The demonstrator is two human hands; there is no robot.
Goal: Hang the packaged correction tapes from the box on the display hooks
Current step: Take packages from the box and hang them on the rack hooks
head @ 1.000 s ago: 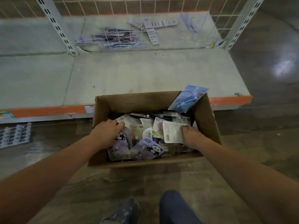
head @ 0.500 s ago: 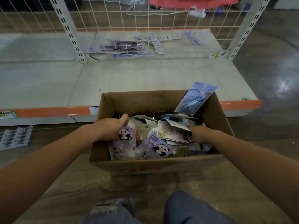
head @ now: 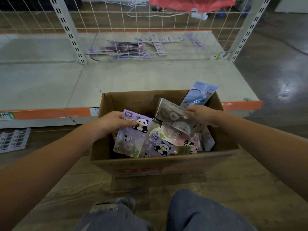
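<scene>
shelf [head: 150, 77] bare — box [head: 150, 164] crammed

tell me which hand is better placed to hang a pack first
Probably right: the right hand holds a clear pack raised above the box; the left hand grips a panda pack lower inside.

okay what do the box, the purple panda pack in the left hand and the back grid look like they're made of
Box: brown corrugated cardboard, matte, with creased flaps. Panda pack in the left hand: seemingly a printed card under glossy clear plastic, which catches light. Grid: thin wire, likely white-coated metal.
</scene>
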